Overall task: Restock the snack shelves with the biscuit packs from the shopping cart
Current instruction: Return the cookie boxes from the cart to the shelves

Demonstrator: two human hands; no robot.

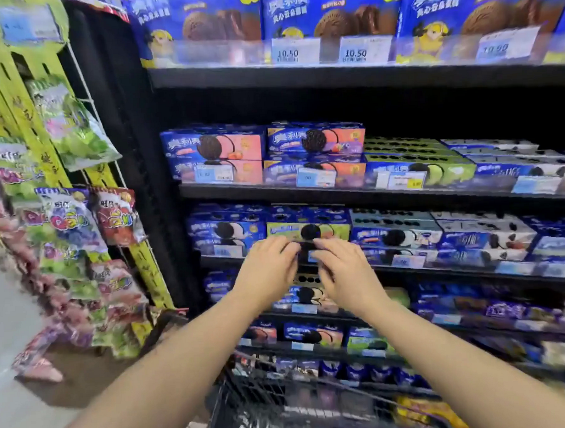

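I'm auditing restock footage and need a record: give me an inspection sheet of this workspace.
Surface: dark shelves, stocked with blue biscuit packs.
Job's things: yellow-green biscuit pack on shelf; shopping cart below, contents blurred.
Clutter: nothing seen.
Grips: left grip and right grip, fingers bent at that pack's lower front edge; hold unclear.
Cables: nothing seen.
Surroundings: hanging candy bags left; price tags on shelf edges.

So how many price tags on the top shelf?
3: one tag and a second tag before the middle pack; a third tag before the right pack. Blur may hide others.
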